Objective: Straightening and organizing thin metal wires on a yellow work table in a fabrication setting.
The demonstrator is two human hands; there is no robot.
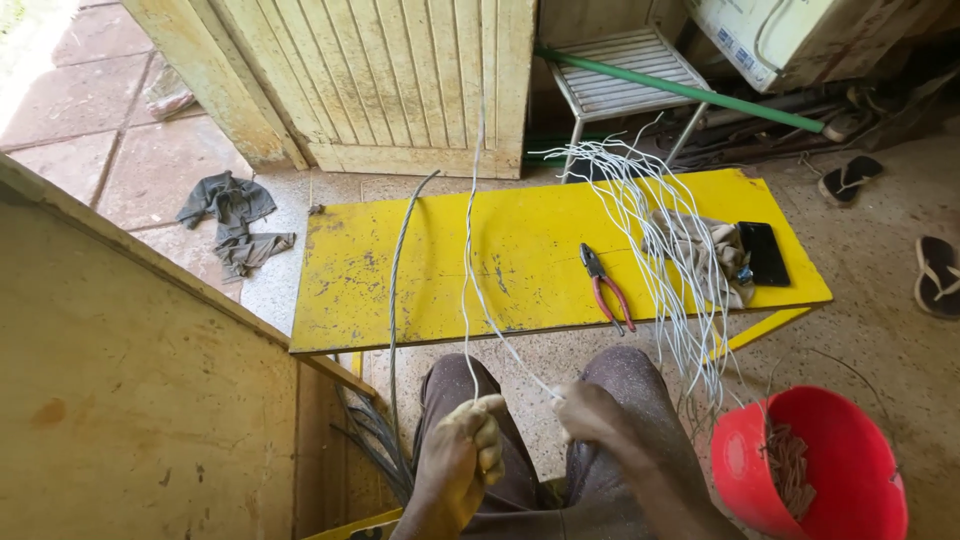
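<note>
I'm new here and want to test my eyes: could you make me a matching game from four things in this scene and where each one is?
Things:
1. pliers
2. red bucket
3. grey rag
4. white wire

Places:
A. on the floor left of the bench
B. held in both hands
C. on the yellow bench
D. on the floor by the right knee

Pairs: 1-C, 2-D, 3-A, 4-B

Daylight was admitted from the upper left, where the paving (pixel 60 80) was washed out to near white. The yellow table (pixel 430 270) was evenly and brightly lit, with only soft shadows cast. The hands (pixel 460 450) were rendered slightly soft. Straight edges were bowed near the borders.
</note>
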